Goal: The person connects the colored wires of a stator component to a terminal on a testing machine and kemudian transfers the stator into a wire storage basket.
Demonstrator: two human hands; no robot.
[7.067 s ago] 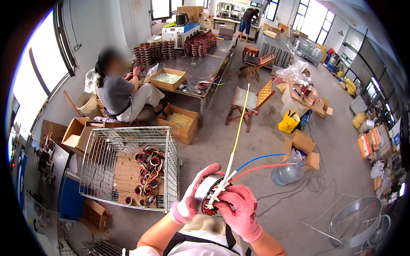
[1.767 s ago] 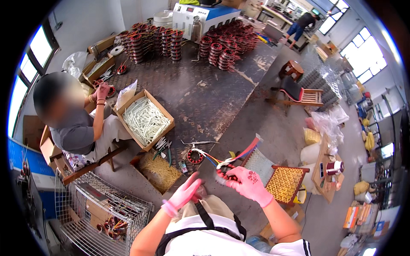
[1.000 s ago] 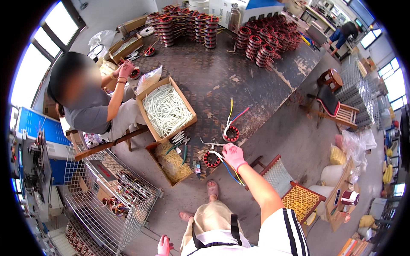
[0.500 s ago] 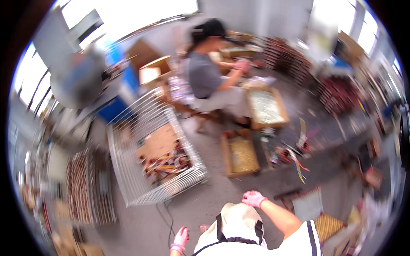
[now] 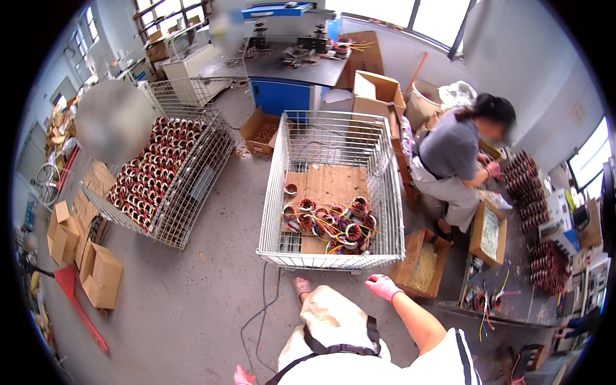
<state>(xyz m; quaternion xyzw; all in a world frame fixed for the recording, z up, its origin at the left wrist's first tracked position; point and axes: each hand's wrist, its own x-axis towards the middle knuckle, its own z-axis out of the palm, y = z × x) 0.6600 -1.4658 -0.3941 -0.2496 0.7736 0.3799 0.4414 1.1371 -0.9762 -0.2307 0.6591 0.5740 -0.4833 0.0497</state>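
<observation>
Both my hands wear pink gloves. My right hand (image 5: 384, 287) is in front of the near right corner of a wire cage (image 5: 330, 260), with its fingers curled in and nothing seen in them. At the lower edge, only a small part of my left hand (image 5: 243, 376) shows, hanging beside my leg; its fingers are too cut off to read. Inside the cage, wound motor stators (image 5: 351, 232) with yellow, red and white wires lie in a heap over a cardboard sheet (image 5: 337, 183).
Left stands a second wire cage (image 5: 199, 173) packed with stators. A black cable (image 5: 263, 311) crosses the floor by my foot. At right, a co-worker (image 5: 452, 151) sits near boxes of sleeving (image 5: 423, 266) and a dark workbench (image 5: 513, 282). A red pallet-jack-like bar (image 5: 80, 308) lies left.
My view has swung left, so the cage now stands straight ahead and the co-worker sits farther right. My left hand has dropped mostly out of the picture.
</observation>
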